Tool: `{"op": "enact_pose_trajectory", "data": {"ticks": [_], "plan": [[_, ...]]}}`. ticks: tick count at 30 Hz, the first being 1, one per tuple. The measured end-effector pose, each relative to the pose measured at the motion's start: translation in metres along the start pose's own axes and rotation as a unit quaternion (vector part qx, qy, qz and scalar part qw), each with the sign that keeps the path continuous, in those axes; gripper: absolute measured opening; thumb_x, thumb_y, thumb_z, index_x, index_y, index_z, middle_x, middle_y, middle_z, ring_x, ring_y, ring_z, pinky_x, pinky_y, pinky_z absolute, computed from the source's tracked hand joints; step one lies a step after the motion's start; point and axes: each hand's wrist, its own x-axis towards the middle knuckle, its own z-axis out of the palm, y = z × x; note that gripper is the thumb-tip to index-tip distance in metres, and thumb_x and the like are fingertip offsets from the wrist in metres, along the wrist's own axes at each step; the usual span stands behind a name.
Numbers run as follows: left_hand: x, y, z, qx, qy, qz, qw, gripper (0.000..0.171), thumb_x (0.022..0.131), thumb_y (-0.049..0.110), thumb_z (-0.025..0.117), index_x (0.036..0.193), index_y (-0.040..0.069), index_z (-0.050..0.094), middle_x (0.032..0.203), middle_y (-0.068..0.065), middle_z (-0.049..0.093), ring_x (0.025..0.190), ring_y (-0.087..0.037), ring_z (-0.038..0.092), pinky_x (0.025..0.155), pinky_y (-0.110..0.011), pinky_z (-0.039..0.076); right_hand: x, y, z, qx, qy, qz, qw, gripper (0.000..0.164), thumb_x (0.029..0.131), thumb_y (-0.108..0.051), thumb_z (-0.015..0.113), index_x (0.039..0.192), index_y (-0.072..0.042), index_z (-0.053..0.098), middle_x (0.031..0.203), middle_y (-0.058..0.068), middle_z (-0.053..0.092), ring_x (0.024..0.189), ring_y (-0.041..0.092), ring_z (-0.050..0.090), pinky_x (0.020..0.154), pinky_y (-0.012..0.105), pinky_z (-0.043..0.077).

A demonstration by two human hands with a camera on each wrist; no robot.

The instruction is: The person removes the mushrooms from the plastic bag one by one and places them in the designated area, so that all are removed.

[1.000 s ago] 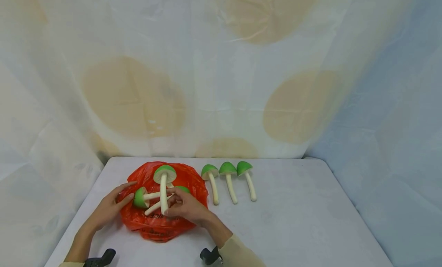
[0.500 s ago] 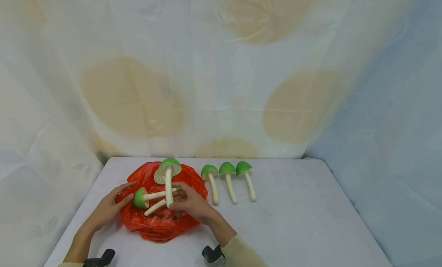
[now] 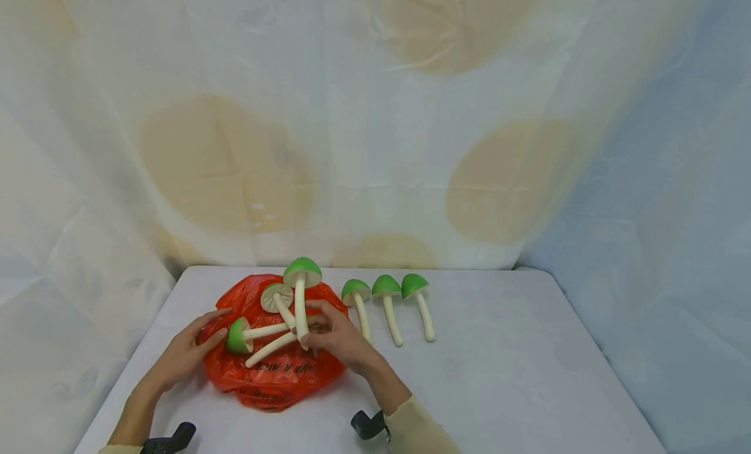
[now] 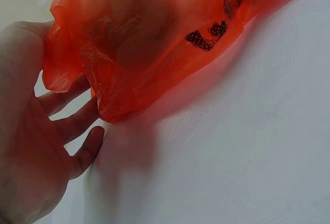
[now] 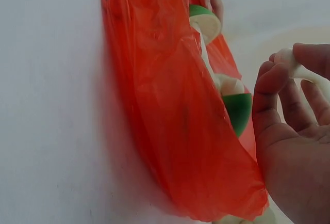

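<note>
My right hand [image 3: 340, 342] pinches the lower stem of a green-capped toy mushroom [image 3: 302, 272], its cap raised toward the back over a red plastic bag [image 3: 258, 383]. The right wrist view shows thumb and fingertips around the pale stem end [image 5: 284, 58]. Three more such mushrooms lie at the bag's opening: one [image 3: 276, 298] cap up, one [image 3: 238, 336] with its cap to the left, and a third whose stem [image 3: 266, 351] shows, its cap hidden behind the right hand. My left hand [image 3: 183, 355] rests against the bag's left side, fingers spread loosely.
To the right of the bag, three green-capped mushrooms stand in a row: a left one [image 3: 355, 291], a middle one [image 3: 386, 286] and a right one [image 3: 415, 286]. All lie on a white table [image 3: 516, 369]. A spotted cloth [image 3: 375, 147] hangs behind.
My right hand has lifted the pinched mushroom up and to the right, baring another mushroom's cap and stem beneath it. The left hand and the row on the right have stayed put.
</note>
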Motion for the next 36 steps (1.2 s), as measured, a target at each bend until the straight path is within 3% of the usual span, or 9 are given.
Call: {"op": "enact_pose_trajectory", "data": {"ticks": [7,14,21,30,36], "plan": [[0.0,-0.002,0.001,-0.003,0.003,0.014,0.9999,0.064,0.1,0.053,0.054,0.152,0.019,0.042,0.156,-0.026,0.035,0.142,-0.055,0.028,0.102,-0.077,0.033,-0.001,0.004,-0.01,-0.015,0.019,-0.01,1.0,0.053,0.093,-0.012,0.068,0.142,-0.022,0.049,0.121,0.019,0.068,0.089,0.021,0.063,0.068,0.027,0.054],[0.001,-0.001,0.001,-0.011,0.005,0.022,0.9997,0.062,0.1,0.051,0.055,0.152,0.019,0.043,0.156,-0.026,0.035,0.143,-0.055,0.026,0.103,-0.079,0.029,-0.001,0.004,-0.018,-0.008,0.061,-0.005,0.998,0.05,0.091,-0.008,0.066,0.137,-0.025,0.053,0.116,0.019,0.068,0.093,0.05,0.057,0.067,0.028,0.054],[0.0,0.0,0.001,-0.011,0.006,0.025,0.9996,0.061,0.101,0.051,0.055,0.151,0.018,0.044,0.156,-0.026,0.036,0.143,-0.055,0.026,0.104,-0.078,0.03,-0.004,0.003,-0.026,-0.02,0.083,0.005,0.996,0.051,0.089,-0.003,0.066,0.136,-0.018,0.053,0.111,0.02,0.07,0.087,0.025,0.061,0.067,0.028,0.049],[0.001,-0.001,0.0,-0.009,0.005,0.019,0.9998,0.062,0.1,0.052,0.055,0.152,0.019,0.043,0.157,-0.026,0.035,0.143,-0.055,0.025,0.104,-0.079,0.029,-0.008,0.002,-0.037,-0.049,0.107,0.018,0.993,0.054,0.088,-0.007,0.066,0.139,-0.02,0.052,0.109,0.015,0.069,0.085,0.02,0.058,0.071,0.029,0.049],[0.001,-0.001,0.001,-0.01,0.005,0.015,0.9998,0.063,0.1,0.053,0.055,0.152,0.02,0.043,0.157,-0.026,0.034,0.143,-0.056,0.025,0.104,-0.079,0.029,-0.012,0.006,-0.044,-0.048,0.111,0.023,0.992,0.053,0.088,-0.004,0.066,0.137,-0.018,0.051,0.113,0.019,0.067,0.087,0.019,0.058,0.069,0.029,0.047]]}}
